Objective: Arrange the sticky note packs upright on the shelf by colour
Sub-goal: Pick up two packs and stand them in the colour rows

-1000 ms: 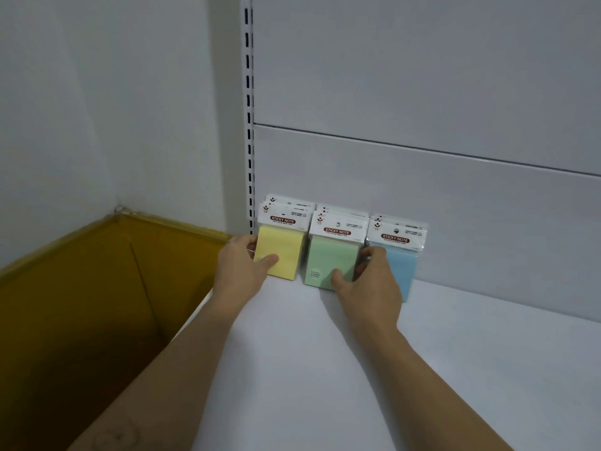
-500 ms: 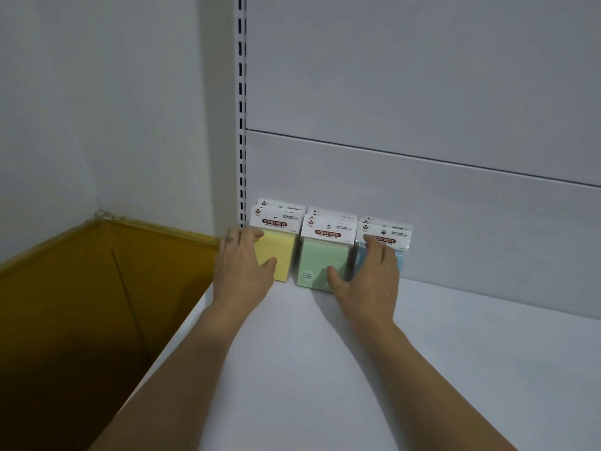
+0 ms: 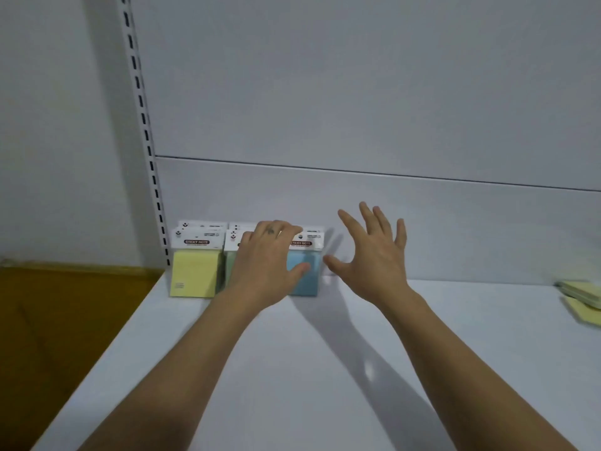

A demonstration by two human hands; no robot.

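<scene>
Against the packs (image 3: 309, 276), left hand (image 3: 265, 266) now presses flat; right hand (image 3: 374, 255) (spread) lifted clear.

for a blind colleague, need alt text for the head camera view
A person's left hand rests on the green pack, which stands upright between the yellow pack and the blue pack at the back of a white shelf. The right hand hovers open, right of the blue pack.
</scene>
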